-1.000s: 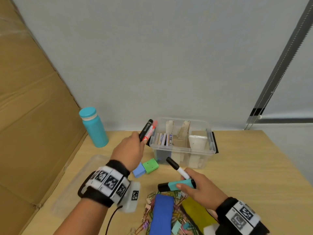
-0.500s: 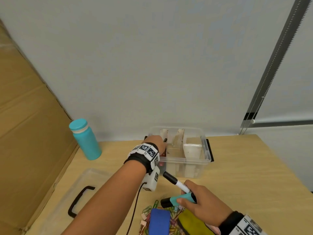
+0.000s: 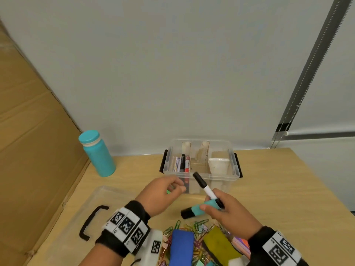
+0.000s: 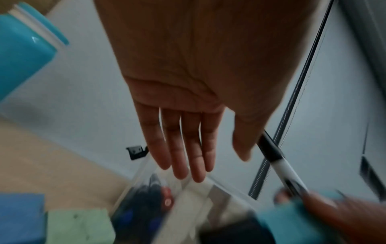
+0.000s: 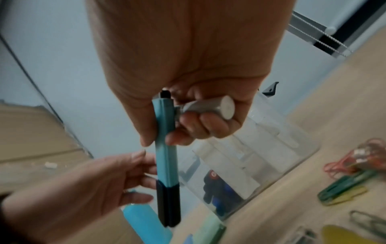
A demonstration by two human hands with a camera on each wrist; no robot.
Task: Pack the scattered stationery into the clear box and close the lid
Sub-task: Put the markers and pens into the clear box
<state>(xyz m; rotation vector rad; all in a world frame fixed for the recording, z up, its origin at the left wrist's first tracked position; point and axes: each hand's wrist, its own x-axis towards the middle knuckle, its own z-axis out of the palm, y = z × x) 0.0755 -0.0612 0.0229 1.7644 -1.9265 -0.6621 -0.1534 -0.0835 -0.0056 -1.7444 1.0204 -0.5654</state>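
The clear box (image 3: 217,176) stands open at the back of the table, with a black marker (image 3: 182,163) and a red marker (image 3: 187,164) upright in its left compartment. My left hand (image 3: 178,187) hovers in front of the box, empty, with its fingers (image 4: 188,156) straight. My right hand (image 3: 213,206) grips a teal highlighter (image 3: 201,208) and a white marker with a black cap (image 3: 203,186) together, just right of the left hand. In the right wrist view the highlighter (image 5: 166,148) hangs down between thumb and fingers. The clear lid (image 3: 107,198) lies flat at the left.
A teal bottle (image 3: 97,153) stands at the back left beside a cardboard sheet (image 3: 28,150). Several paper clips (image 3: 192,227), a blue block (image 3: 180,246) and a yellow item (image 3: 219,244) lie near the front edge. A green block (image 4: 77,226) sits by the box's near left corner.
My left hand has left the black and red markers in the box and drawn back towards me, empty. The right hand has lifted slightly with its two pens.
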